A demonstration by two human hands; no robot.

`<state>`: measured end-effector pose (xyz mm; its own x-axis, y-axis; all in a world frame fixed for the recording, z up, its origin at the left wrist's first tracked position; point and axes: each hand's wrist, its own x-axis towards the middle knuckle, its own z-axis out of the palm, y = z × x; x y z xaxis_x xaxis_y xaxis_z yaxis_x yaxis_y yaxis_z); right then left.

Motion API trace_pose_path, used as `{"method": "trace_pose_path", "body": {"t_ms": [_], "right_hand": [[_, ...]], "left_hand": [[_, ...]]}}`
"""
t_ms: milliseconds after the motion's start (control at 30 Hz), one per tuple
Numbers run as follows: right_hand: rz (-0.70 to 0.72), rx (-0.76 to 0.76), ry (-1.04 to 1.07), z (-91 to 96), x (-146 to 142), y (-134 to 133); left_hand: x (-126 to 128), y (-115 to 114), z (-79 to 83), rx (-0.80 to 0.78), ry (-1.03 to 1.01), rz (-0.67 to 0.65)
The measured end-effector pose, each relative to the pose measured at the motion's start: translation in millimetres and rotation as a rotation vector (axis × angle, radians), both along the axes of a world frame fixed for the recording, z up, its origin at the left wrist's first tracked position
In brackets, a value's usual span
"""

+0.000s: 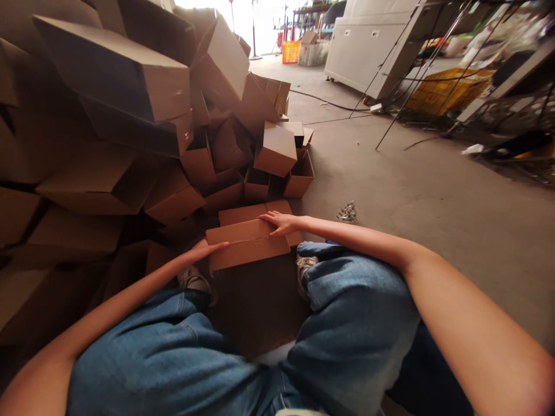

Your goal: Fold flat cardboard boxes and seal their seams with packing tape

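A brown cardboard box [247, 245] stands on the floor between my knees, its top flaps folded down. My left hand [203, 249] lies against the left end of the near flap, fingers stretched out flat. My right hand [281, 222] presses on the top where the flaps meet, fingers spread and flat. A second flap [254, 212] lies behind it. My legs in blue jeans [347, 323] frame the box, and my shoes [195, 280] rest beside it.
A tall heap of folded cardboard boxes [130, 127] fills the left and centre. Bare concrete floor [433, 202] stretches to the right. A white cabinet [368, 40], yellow crates [442, 89], cables and metal stands are at the back right.
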<state>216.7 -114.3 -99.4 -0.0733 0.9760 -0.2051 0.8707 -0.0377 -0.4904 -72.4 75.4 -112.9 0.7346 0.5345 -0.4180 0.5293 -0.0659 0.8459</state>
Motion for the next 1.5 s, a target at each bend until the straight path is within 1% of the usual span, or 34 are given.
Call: {"method": "trace_pose_path", "body": {"t_ms": [67, 233, 333, 433, 600, 733, 833, 1100, 1300, 1400, 1500], "right_hand": [[-0.019, -0.015, -0.032, 4.0, -5, -1], [-0.175, -0.098, -0.114, 11.3, -25, 1], [-0.232, -0.125, -0.112, 9.0, -34, 10], [-0.292, -0.148, -0.116, 4.8, -42, 19], [-0.351, -0.137, -0.123, 5.0, -55, 26], [-0.377, -0.116, -0.131, 10.0, -63, 27], [-0.385, -0.122, -0.152, 14.9, -68, 31], [-0.366, -0.139, -0.152, 28.9, -83, 41], [-0.352, -0.128, -0.188, 22.7, -92, 51], [-0.312, -0.087, -0.194, 18.5, -95, 54], [-0.282, -0.045, -0.202, 18.0, -97, 56]], "left_hand": [[0, 0, -1.0, 0.006, 0.000, -0.006], [1, -2, -0.6, 0.022, 0.010, -0.007], [1, -2, -0.8, 0.011, 0.017, -0.006], [2, 1, -4.9, 0.008, 0.008, 0.005], [1, 4, -11.1, -0.025, -0.032, -0.026], [0, 2, -9.8, -0.018, -0.008, 0.007], [0, 2, -11.2, -0.025, -0.022, 0.011], [1, 8, -24.2, -0.045, -0.045, 0.013], [0, 7, -25.4, -0.042, -0.063, -0.008], [0, 7, -26.0, -0.037, -0.069, -0.013], [1, 7, -26.2, -0.031, -0.069, -0.011]]}}
